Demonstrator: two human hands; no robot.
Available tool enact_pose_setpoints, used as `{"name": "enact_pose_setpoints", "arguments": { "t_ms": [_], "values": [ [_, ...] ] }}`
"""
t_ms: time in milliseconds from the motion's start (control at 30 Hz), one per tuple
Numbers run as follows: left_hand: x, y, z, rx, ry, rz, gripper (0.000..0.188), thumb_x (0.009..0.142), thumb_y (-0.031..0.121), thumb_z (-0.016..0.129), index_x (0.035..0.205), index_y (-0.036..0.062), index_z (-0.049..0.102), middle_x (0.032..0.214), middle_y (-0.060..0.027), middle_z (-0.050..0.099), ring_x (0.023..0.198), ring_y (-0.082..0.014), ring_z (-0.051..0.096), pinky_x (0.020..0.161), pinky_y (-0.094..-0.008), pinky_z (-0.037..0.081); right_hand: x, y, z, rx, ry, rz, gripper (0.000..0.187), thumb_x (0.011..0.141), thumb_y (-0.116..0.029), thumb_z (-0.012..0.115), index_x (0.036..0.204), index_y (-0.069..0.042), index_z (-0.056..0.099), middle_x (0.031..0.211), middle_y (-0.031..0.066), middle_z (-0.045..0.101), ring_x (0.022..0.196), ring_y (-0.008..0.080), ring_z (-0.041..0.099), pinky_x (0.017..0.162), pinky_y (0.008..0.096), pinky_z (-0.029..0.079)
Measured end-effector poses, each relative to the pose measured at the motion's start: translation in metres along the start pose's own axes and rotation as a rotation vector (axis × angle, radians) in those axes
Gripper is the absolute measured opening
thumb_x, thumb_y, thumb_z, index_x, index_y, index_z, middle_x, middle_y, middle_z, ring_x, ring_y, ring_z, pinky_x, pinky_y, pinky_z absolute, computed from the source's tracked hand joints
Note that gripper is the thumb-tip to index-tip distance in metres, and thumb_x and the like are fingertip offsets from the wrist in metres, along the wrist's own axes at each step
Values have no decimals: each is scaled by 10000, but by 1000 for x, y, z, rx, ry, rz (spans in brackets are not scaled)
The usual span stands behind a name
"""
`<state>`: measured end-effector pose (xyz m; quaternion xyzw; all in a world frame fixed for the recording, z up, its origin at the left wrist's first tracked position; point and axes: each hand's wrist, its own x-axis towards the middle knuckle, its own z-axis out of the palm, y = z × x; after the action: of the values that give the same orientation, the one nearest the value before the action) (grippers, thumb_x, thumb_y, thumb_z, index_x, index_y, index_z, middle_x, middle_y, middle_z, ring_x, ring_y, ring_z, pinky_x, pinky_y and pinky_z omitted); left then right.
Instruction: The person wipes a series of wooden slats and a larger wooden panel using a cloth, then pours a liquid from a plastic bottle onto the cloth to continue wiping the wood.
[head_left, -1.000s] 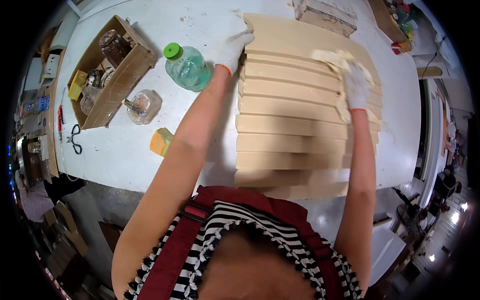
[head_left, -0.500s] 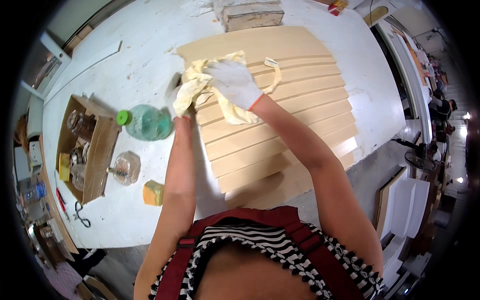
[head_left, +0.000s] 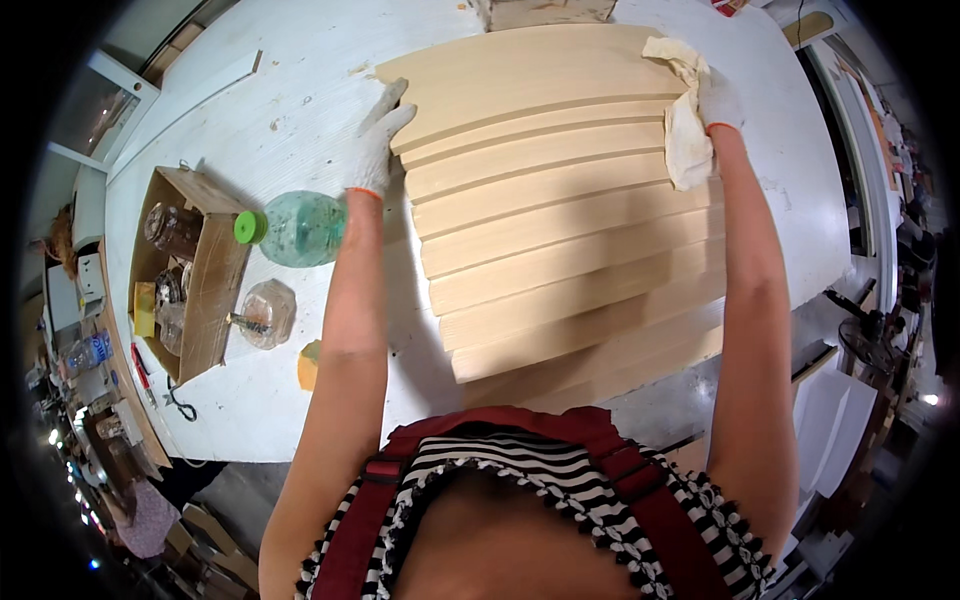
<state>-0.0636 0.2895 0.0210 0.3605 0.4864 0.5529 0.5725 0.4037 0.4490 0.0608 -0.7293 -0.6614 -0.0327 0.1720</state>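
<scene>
A staggered stack of pale wooden boards [head_left: 560,230] lies in front of me, its edges stepping down toward me. At the far left edge of the top board is my left hand [head_left: 378,135] in a white knit glove with an orange cuff. Its fingers are spread and touch the board's side. My right hand [head_left: 722,105], gloved the same way, is at the far right edge, closed on a cream cloth [head_left: 687,140]. Part of that cloth lies over the boards' edge and hides most of the fingers.
Left of the boards stand a green-tinted bottle [head_left: 300,230] with a green cap, a clear container [head_left: 268,314] with a brush-like stick, and a cardboard box [head_left: 215,290] of jars. A yellow sponge [head_left: 309,366] is beside my left forearm. A block [head_left: 545,12] sits beyond the boards.
My hands were together on the cloth at the far left. My right hand has carried the cloth across to the right edge; my left hand now rests apart at the left edge.
</scene>
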Motion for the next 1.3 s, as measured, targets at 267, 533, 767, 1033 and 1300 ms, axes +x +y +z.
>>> {"name": "enact_pose_setpoints", "arguments": {
  "t_ms": [267,533,767,1033,1300],
  "values": [
    [17,-28,-2,-35,5,187,566,854,164,604,1368,-34,473,1466,-149,423,1313,-225,423,1055,-312,364,-197,-248,35,353,222,-860,279,815,-115,522,1070,-53,617,1044,149,623,1028,272,585,943,397,450],
    [8,-9,-9,81,4,124,627,887,198,562,1437,-33,369,1520,-151,335,1423,-234,267,1149,-303,198,-162,-162,-6,462,146,-847,293,816,-101,517,1084,-119,635,1084,92,606,1003,300,585,877,399,475],
    [11,-13,-14,-16,6,99,593,874,173,578,1414,-17,424,1486,-148,393,1377,-229,342,1107,-297,277,-24,50,-16,-8,-19,44,330,926,-272,456,1166,-109,615,1170,190,620,1075,360,588,887,471,463],
    [16,-22,-9,81,27,209,594,873,175,611,1421,30,433,1430,-127,458,1300,-226,417,1062,-294,337,-155,-125,14,-59,291,-572,351,816,-73,508,1151,-81,610,1026,127,618,916,319,591,822,440,476],
    [14,-16,-11,116,-49,161,597,880,207,587,1415,-5,427,1471,-142,409,1353,-235,364,1105,-300,269,-241,-276,7,602,39,-1026,252,769,-134,551,1006,-102,629,972,80,616,960,265,582,847,391,450]
  ]
}}
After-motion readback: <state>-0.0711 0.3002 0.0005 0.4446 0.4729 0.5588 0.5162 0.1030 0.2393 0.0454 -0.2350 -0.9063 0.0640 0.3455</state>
